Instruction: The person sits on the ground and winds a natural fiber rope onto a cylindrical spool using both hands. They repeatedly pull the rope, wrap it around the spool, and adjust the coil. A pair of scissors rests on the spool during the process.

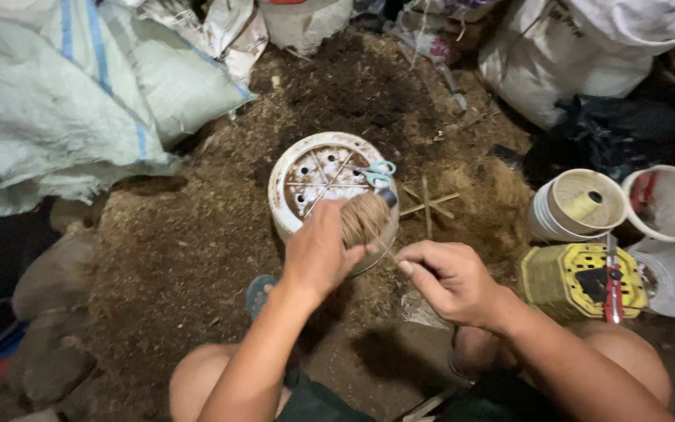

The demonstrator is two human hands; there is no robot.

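My left hand [318, 252] grips a spool of brown twine [363, 218] just over the near rim of a white plastic pot [284, 181]. A strand runs from the spool to my right hand [448, 280], which pinches it between thumb and fingers. The pot has holes in its bottom and thin sticks crossed over it. Blue-handled scissors [380, 173] lie on the pot's far right rim.
Loose brown coir covers the ground [189, 250]. White woven sacks [64, 94] lie at the left and back right [556, 55]. At the right stand white pots holding a yellow spool [583, 205], a yellow perforated basket [572, 277] and red-handled pliers [612, 293]. Crossed sticks [429, 205] lie beside the pot.
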